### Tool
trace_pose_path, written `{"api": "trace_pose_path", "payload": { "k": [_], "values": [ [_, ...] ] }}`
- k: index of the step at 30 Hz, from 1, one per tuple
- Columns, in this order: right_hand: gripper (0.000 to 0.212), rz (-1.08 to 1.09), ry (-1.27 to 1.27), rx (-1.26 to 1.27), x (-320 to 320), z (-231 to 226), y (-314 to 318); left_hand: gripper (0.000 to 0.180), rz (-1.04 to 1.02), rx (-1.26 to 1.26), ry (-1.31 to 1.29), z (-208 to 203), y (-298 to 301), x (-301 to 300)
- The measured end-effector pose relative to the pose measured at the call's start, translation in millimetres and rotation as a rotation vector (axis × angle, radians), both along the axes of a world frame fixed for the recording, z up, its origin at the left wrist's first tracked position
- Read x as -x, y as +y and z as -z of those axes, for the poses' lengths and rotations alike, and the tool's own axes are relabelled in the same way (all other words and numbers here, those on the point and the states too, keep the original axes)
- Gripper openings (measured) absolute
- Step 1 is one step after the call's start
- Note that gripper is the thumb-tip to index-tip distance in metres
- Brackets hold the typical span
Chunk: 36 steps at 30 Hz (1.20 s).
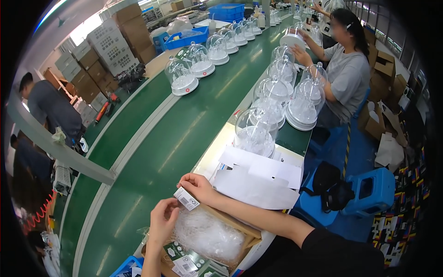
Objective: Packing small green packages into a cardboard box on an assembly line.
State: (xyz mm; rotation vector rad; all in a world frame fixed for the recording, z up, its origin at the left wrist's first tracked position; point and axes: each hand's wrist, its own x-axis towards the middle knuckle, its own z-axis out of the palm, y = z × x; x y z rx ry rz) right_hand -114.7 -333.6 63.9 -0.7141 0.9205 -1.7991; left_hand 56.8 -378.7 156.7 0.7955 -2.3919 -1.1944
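Observation:
A small white printed label (pixel 187 198) is at the fingertips of my right hand (pixel 197 186), which is closed on its upper edge. My left hand (pixel 164 217) is beside the label's lower left edge. Its fingers are curled, with thumb and forefinger apart; whether a fingertip touches the label I cannot make out. Just below both hands lies an open cardboard box (pixel 251 240), holding a bundle in clear plastic wrap (pixel 210 233). Green printed cards (pixel 175 250) and another white label (pixel 185 265) rest by the bundle, near my left forearm.
White card sheets (pixel 258 184) lie beyond my right forearm. Clear domes on white bases (pixel 256 134) line the bench, and more domes (pixel 182 76) stand across the green conveyor (pixel 184 134). A co-worker (pixel 344 69) handles a white base at right. Blue stools (pixel 369 191) stand below.

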Motion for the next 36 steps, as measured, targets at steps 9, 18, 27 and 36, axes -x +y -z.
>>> {"api": "trace_pose_path", "payload": {
  "k": [9, 18, 27, 36],
  "values": [
    [0.013, 0.03, -0.013, 0.093, -1.2, 23.6, -5.3, 0.018, 0.179, -0.006, -0.159, 0.1, 18.3, 5.8],
    [0.014, 0.084, 0.067, 0.094, 7.9, 17.5, -4.4, 0.019, 0.081, 0.053, -0.053, 7.9, 2.7, 12.2],
    [0.011, 0.191, 0.131, 0.03, 5.9, 3.3, 3.0, 0.014, 0.014, 0.049, -0.081, 5.6, 1.3, 10.0],
    [0.013, 0.164, 0.139, 0.055, 5.0, 7.1, -1.4, 0.027, -0.117, 0.189, 0.073, 2.8, -15.6, 1.6]
  ]
}}
